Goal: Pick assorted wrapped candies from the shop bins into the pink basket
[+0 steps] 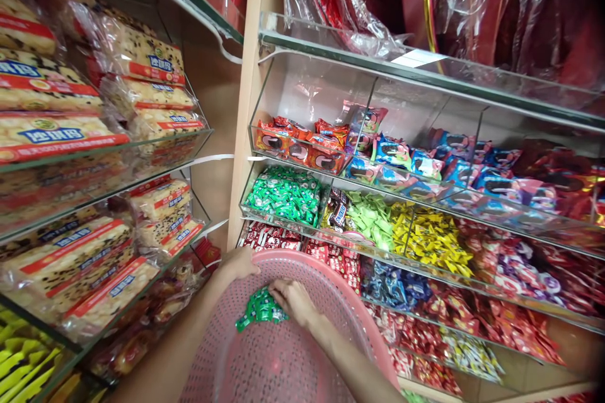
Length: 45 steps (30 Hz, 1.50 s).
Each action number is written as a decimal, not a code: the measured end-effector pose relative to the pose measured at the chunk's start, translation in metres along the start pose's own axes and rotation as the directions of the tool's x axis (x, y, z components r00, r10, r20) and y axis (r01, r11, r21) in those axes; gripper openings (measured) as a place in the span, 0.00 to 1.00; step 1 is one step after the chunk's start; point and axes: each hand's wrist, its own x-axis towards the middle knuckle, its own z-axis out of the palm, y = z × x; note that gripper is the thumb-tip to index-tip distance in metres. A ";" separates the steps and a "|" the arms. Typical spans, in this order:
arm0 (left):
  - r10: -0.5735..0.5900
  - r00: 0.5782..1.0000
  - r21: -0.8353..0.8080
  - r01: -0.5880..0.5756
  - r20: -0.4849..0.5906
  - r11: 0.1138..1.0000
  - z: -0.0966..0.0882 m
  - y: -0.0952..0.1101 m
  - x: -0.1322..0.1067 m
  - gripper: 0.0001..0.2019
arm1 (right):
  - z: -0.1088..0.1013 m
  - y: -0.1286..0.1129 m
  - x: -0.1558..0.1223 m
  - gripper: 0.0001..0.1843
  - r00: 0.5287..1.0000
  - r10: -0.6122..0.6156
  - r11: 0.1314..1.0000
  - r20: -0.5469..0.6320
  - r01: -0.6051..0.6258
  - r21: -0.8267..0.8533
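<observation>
My left hand (pixel 237 264) grips the far left rim of a pink perforated plastic basket (pixel 340 271), which is tilted so that I look into it. Inside lies a small heap of green-wrapped candies (pixel 258 310). My right hand (pixel 295 301) reaches into the basket with its fingers curled down onto these candies; the fingertips are partly hidden. Just beyond the rim, a clear shelf bin holds many more green candies (pixel 285 196) in the same kind of wrapper.
Glass shelf edges (pixel 425 97) run across in front. Bins hold yellow candies (pixel 432 236), light green candies (pixel 371 220) and blue-packed snacks (pixel 392 151). Packaged puffed-grain bars (pixel 61 129) fill the left shelves. A wooden post (pixel 246 94) divides the two shelf units.
</observation>
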 end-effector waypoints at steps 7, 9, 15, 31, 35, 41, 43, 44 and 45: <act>-0.016 1.000 -0.018 0.016 0.009 1.000 0.001 -0.003 0.000 0.19 | 0.008 0.004 0.005 0.12 0.998 -0.065 0.997 -0.001 0.065 -0.030; -0.019 1.000 -0.014 0.019 0.005 1.000 0.001 -0.003 0.000 0.19 | 0.010 0.006 0.005 0.13 0.998 -0.062 0.997 -0.007 0.062 -0.039; -0.009 1.000 0.007 0.009 0.000 1.000 0.000 -0.002 0.000 0.18 | 0.010 0.005 0.004 0.14 0.999 -0.044 0.997 -0.016 0.043 -0.064; -0.008 1.000 -0.040 0.008 0.005 0.999 0.001 -0.004 0.004 0.16 | -0.132 -0.048 0.047 0.13 0.955 -0.200 0.928 -0.219 0.113 -0.355; 0.007 1.000 -0.063 -0.007 0.000 0.998 0.002 -0.009 0.005 0.16 | -0.172 -0.048 0.082 0.13 0.974 -0.075 0.846 -0.214 -0.051 -0.530; -0.026 1.000 -0.100 0.025 -0.004 0.995 0.000 -0.017 -0.001 0.15 | -0.181 -0.035 0.109 0.12 0.988 0.099 0.744 -0.122 -0.155 -0.650; -0.032 0.999 -0.103 0.031 -0.011 0.994 -0.001 -0.019 -0.003 0.16 | -0.180 -0.033 0.111 0.12 0.988 0.111 0.734 -0.109 -0.156 -0.661; -0.035 0.999 -0.102 0.033 -0.012 0.994 -0.001 -0.019 -0.003 0.16 | -0.180 -0.033 0.112 0.12 0.987 0.115 0.728 -0.109 -0.158 -0.667; -0.036 0.999 -0.098 0.035 -0.014 0.995 -0.001 -0.019 -0.003 0.16 | -0.179 -0.033 0.112 0.12 0.987 0.118 0.722 -0.111 -0.162 -0.672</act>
